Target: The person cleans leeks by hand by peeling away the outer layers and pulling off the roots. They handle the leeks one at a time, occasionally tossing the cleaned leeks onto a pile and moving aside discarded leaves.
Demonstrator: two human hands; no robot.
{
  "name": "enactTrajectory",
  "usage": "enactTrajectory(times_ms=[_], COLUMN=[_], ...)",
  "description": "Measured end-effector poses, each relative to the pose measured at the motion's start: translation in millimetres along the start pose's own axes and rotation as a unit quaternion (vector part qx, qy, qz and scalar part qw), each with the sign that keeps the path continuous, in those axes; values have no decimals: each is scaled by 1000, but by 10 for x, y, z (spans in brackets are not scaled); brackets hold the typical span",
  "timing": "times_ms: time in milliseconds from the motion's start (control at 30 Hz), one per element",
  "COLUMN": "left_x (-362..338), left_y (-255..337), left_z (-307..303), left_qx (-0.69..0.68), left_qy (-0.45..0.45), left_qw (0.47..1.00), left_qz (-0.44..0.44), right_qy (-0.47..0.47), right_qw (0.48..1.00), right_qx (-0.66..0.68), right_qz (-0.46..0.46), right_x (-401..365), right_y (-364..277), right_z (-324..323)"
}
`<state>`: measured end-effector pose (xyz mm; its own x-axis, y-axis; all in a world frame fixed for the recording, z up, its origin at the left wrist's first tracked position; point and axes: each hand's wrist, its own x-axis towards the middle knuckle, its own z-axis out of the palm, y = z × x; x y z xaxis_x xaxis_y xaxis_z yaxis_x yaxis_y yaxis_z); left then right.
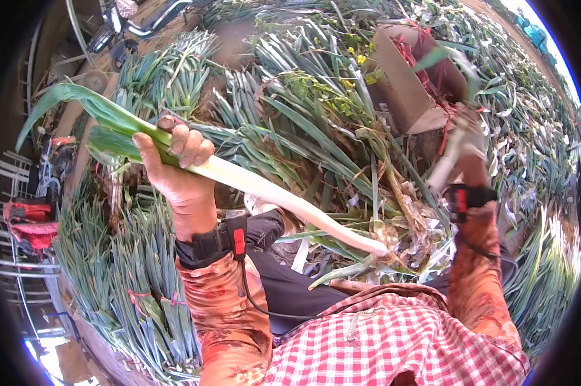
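Leek (274,190) slants over the lap, left hand (182,168) fingers wrapped around it near the leaves.
White end hangs free, so a slack grip could let it swing or slip. Right hand (472,145) is blurred near the cardboard box (400,80); can't tell its finger state.

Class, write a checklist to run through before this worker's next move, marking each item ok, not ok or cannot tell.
1. Left hand gripping the long leek with white stem and green leaves: ok, fingers wrapped round it.
2. Right hand holding anything: cannot tell, motion blur.
3. Brown cardboard box open: ok, red strips show inside.
4. Area around the leek's lower end tidy: not ok, pale papery leaf scraps lie about.
5. Black wrist strap fastened round left wrist: ok, seemingly.
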<state>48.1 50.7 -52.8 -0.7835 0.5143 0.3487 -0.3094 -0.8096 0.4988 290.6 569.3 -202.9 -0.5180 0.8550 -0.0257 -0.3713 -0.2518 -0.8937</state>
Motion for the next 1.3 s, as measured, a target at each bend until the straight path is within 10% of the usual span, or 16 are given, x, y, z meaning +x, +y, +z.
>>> enactTrajectory(times_ms=[133,233,300,333,367,433,533,867,967,1067,1167,1300], left_x=[-38,13,55,78,100,124,149,232,296,330,288,249], left_y=[72,-3,-124,-189,-250,-367,-524,-702,-685,-616,-609,-711], left_z=[-70,-39,19,68,129,189,317,373,329,295,338,374], left_qx=[4,-6,5,2,21,37,69,138,140,126,142,154], left_qy=[4,0,29,24,52,60,108,257,290,294,313,294], left_qw=[1000,1000,1000,1000,998,998,992,957,946,946,937,942], left_qz=[26,18,11,7,6,2,2,8,32,60,69,44], right_qy=[135,285,-87,-42,-135,-247,-284,-383,-380,-473,-295,-306], right_qw=[953,819,774,883,919,900,768,675,572,641,714,730], right_qx=[-251,-472,-621,-461,-370,-360,-479,-526,-543,-546,-565,-518], right_qz=[99,159,-87,73,30,-15,-316,-348,-483,-259,-289,-324], right_x=[-406,-792,-940,-1406,-1590,-2104,-2476,-2414,-2505,-2655,-2562,-2317], right_y=[-404,-884,-425,-454,-317,-284,-136,144,190,110,-49,11], right_z=[-299,-504,-480,448,811,1673,2382,2557,2474,2306,2390,2522])
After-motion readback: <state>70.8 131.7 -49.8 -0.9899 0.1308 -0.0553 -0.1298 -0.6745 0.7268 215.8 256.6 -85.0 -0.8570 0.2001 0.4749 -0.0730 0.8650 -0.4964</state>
